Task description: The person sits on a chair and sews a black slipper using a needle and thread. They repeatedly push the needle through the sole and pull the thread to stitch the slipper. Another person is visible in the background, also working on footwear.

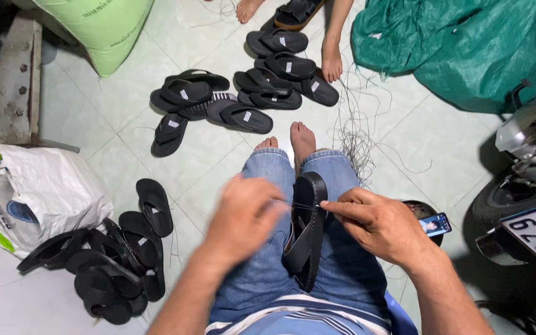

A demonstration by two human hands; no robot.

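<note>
A black sandal (308, 229) stands on edge between my knees, resting on my blue jeans (262, 273). My left hand (243, 217) is blurred, just left of the sandal, its fingers pinched on a thin thread (298, 205). The thread runs across to my right hand (373, 220), which pinches its other end at the sandal's right rim. My bare feet (296, 144) rest on the tiled floor beyond the knees.
Black sandals lie heaped at the lower left (110, 267) and at the upper centre (243, 99). Another person's feet (330, 62) are at the top. Loose thread (358, 133), a white sack (26, 192), a green tarp (460, 49), a phone (435, 224) and a motorbike (528, 186) surround me.
</note>
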